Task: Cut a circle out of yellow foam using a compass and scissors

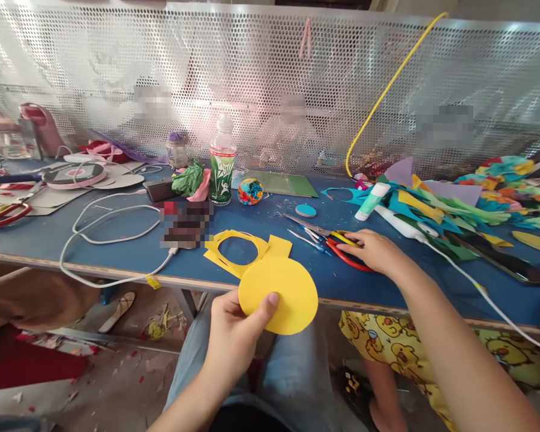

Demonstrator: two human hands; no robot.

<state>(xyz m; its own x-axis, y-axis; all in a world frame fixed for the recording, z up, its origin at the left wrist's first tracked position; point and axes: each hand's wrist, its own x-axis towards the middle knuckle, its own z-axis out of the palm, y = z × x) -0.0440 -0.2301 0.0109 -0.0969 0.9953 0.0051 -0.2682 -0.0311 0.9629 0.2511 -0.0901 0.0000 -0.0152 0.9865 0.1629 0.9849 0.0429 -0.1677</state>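
Looks like the cutting's done on this one: the yellow disc [292, 288] is a full round, pinched in the left hand [238, 327] just off the worktop's [342, 289] front edge, holed yellow scrap [263, 247] behind it. Right hand [375, 252] touches the scissors [328, 234], can't tell if gripping. What's left doesn't show.

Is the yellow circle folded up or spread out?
Spread out: the left hand holds the yellow circle with its wide round face showing.
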